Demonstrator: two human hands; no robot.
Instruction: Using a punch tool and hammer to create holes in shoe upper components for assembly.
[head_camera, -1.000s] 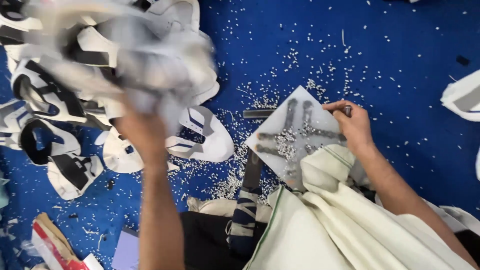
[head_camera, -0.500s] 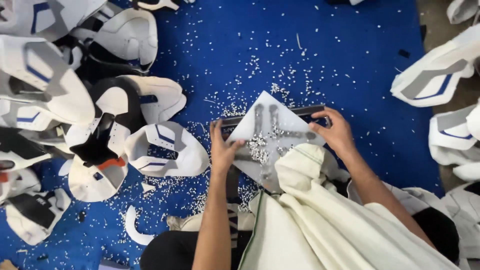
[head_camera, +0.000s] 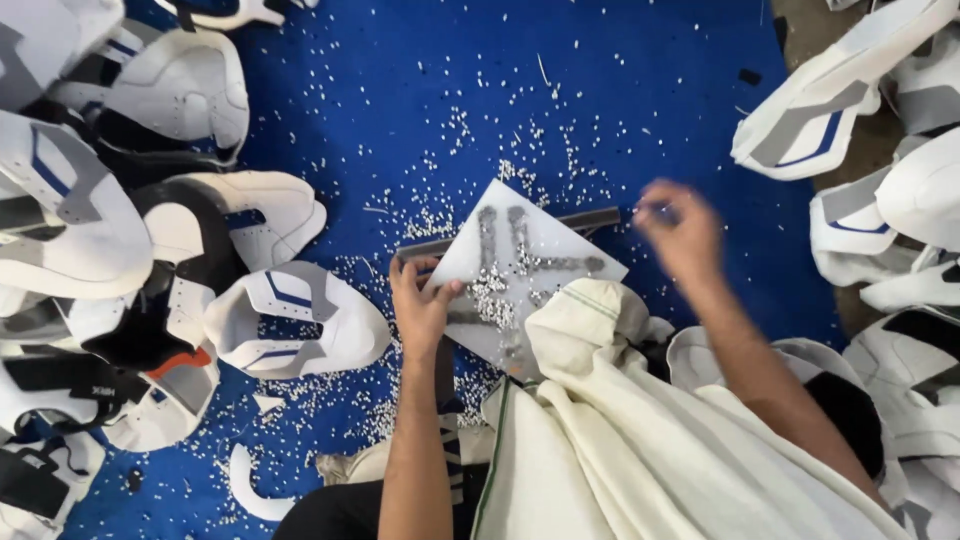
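Under the left hand's fingers: a white cutting board on blue cloth.
Left hand (head_camera: 422, 305) presses flat, open, steadying the board (head_camera: 525, 270); right hand (head_camera: 680, 232), blurred beside it, grip unclear, shoe uppers (head_camera: 300, 325) just left.

Matt scuffed white board (head_camera: 530, 262) – blue cloth (head_camera: 380, 110).

white shoe uppers (head_camera: 300, 320) and punched white bits (head_camera: 470, 130) on blue mat (head_camera: 650, 80)
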